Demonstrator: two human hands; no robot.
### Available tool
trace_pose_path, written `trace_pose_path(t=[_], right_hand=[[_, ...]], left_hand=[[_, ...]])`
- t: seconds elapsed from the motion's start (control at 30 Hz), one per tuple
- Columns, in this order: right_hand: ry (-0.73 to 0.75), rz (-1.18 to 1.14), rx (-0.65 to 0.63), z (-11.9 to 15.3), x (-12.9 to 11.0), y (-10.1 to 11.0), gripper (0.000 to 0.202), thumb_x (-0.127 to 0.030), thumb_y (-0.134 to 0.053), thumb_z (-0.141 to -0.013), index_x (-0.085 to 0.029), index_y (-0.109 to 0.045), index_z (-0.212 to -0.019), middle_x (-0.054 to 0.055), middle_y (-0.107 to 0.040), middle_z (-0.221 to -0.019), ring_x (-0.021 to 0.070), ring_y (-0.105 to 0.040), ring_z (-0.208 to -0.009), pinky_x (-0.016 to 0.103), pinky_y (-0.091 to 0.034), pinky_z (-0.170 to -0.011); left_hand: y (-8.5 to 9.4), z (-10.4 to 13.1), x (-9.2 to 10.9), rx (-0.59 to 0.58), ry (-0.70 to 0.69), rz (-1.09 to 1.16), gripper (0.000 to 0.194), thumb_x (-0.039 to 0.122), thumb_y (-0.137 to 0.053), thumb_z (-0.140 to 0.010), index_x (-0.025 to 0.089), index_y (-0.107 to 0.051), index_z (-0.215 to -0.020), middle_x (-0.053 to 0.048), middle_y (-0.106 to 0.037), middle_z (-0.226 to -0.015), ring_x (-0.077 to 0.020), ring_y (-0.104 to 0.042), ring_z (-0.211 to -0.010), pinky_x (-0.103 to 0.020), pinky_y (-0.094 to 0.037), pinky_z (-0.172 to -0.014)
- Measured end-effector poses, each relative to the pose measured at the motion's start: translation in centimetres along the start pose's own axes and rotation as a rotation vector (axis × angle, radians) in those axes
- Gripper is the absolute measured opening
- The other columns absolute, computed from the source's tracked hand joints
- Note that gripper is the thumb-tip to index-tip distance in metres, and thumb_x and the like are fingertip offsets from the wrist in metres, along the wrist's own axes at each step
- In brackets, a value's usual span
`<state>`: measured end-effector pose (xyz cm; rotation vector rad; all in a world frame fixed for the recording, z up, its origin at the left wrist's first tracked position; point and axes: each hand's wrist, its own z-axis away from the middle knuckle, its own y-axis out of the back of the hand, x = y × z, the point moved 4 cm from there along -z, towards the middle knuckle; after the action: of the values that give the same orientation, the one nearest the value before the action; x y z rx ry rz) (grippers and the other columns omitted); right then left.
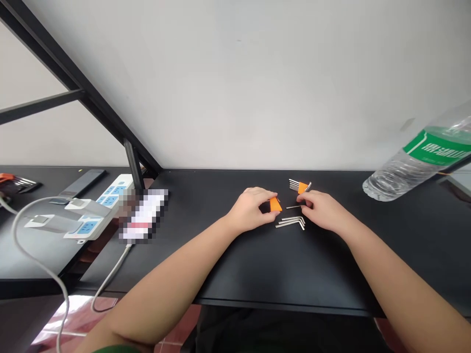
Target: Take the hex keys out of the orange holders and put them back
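Black desk (279,274), its front edge nearest the person. Loose hex keys (290,222) lie on it just in front of the fingertips, grouped closely, long arms leftward, bent ends to the right. Left hand (253,211): thumb and forefinger pinch an orange holder (275,204) between them, just beyond the loose keys. Right hand (321,208): thumb and forefinger brought together on a thin key (293,207), its shaft pointing left toward the holder; the gripped end is hidden, remaining fingers curled, partly unseen. Just beyond the right hand, a second orange holder (302,188) with several keys in it. Clear bottle (401,171), green label, well to the right. Pale wall (257,88) behind.
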<state>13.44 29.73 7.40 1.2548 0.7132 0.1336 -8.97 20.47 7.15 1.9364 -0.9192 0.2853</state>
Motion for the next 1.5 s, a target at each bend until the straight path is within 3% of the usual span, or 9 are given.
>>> trace_pose_path(t=[0.1,0.23,0.43,0.6,0.7,0.8,1.0,1.27,1.5], right_hand=[[0.058,0.014,-0.035,0.6,-0.4,0.0,0.034,-0.036,-0.056,-0.092,-0.024,-0.07,-0.121,0.009,-0.06,-0.131,0.0191,-0.067,-0.089,0.035,-0.053,-0.078],[0.17,0.007,-0.172,1.9,-2.1,0.2,0.038,-0.048,-0.065,-0.089,-0.028,-0.067,-0.122,0.006,-0.059,-0.126,0.0195,-0.065,-0.091,0.034,-0.053,-0.075],[0.256,0.083,-0.221,3.1,-4.0,-0.4,0.014,-0.024,-0.051,-0.093,-0.025,-0.063,-0.099,0.003,-0.06,-0.104,0.0134,-0.058,-0.071,0.029,-0.044,-0.061],[0.292,0.101,-0.176,3.1,-4.2,-0.6,0.012,-0.025,-0.052,-0.093,-0.025,-0.062,-0.099,0.002,-0.061,-0.103,0.0129,-0.056,-0.067,0.029,-0.04,-0.059],[0.259,-0.037,-0.077,2.7,-4.2,-0.1,0.018,-0.034,-0.056,-0.094,-0.026,-0.062,-0.109,0.004,-0.064,-0.104,0.0152,-0.059,-0.071,0.031,-0.045,-0.062],[0.197,-0.321,-0.018,2.3,-4.6,0.0,0.023,-0.037,-0.06,-0.093,-0.025,-0.059,-0.113,0.003,-0.066,-0.097,0.0157,-0.06,-0.071,0.031,-0.05,-0.065],[0.152,-0.627,-0.013,1.7,-5.6,-1.1,0.016,-0.022,-0.059,-0.084,-0.024,-0.055,-0.099,0.0,-0.065,-0.09,0.0154,-0.062,-0.075,0.03,-0.052,-0.068],[0.004,-0.644,0.034,1.0,-4.9,-1.8,0.017,-0.019,-0.057,-0.071,-0.024,-0.055,-0.087,-0.004,-0.057,-0.072,0.0144,-0.054,-0.064,0.027,-0.046,-0.059],[-0.05,-0.34,0.107,0.6,-3.5,-0.5,0.011,-0.02,-0.055,-0.071,-0.024,-0.057,-0.081,-0.004,-0.058,-0.064,0.0151,-0.052,-0.058,0.029,-0.039,-0.057]], left_hand=[[0.0,0.0,0.1,-0.005,0.002,0.018,0.044,0.035,-0.082,-0.082,0.024,-0.071,-0.123,-0.001,-0.079,-0.111,-0.0199,-0.073,-0.105,-0.041,-0.056,-0.1],[0.2,-0.1,0.2,0.015,-0.003,0.028,0.043,0.034,-0.082,-0.082,0.023,-0.071,-0.122,-0.003,-0.079,-0.11,-0.0197,-0.073,-0.104,-0.04,-0.059,-0.098],[0.2,-0.1,0.0,0.027,0.011,0.037,0.043,0.034,-0.082,-0.082,0.022,-0.071,-0.122,-0.004,-0.078,-0.109,-0.0197,-0.071,-0.106,-0.039,-0.061,-0.099],[0.0,-0.1,-0.1,0.008,0.021,0.025,0.044,0.035,-0.082,-0.082,0.023,-0.07,-0.123,-0.005,-0.078,-0.111,-0.0199,-0.071,-0.106,-0.04,-0.061,-0.101],[-0.2,-0.1,0.2,-0.012,0.003,0.025,0.048,0.036,-0.082,-0.082,0.023,-0.068,-0.126,-0.005,-0.077,-0.113,-0.0207,-0.071,-0.109,-0.04,-0.059,-0.102],[-0.4,-0.2,0.8,-0.049,-0.038,0.022,0.05,0.035,-0.081,-0.081,0.023,-0.066,-0.128,-0.005,-0.077,-0.112,-0.0226,-0.071,-0.112,-0.042,-0.057,-0.103],[-0.6,-0.3,2.0,-0.062,-0.082,0.028,0.039,0.031,-0.076,-0.083,0.024,-0.066,-0.12,-0.003,-0.077,-0.107,-0.0213,-0.07,-0.111,-0.041,-0.052,-0.106],[-0.9,-0.2,2.3,-0.053,-0.118,0.016,0.026,0.03,-0.076,-0.081,0.024,-0.07,-0.105,-0.001,-0.077,-0.102,-0.0189,-0.073,-0.105,-0.039,-0.052,-0.104],[-0.7,-0.3,1.6,0.021,-0.144,-0.013,0.027,0.035,-0.079,-0.079,0.022,-0.07,-0.102,-0.003,-0.078,-0.102,-0.0209,-0.074,-0.103,-0.04,-0.057,-0.099]])
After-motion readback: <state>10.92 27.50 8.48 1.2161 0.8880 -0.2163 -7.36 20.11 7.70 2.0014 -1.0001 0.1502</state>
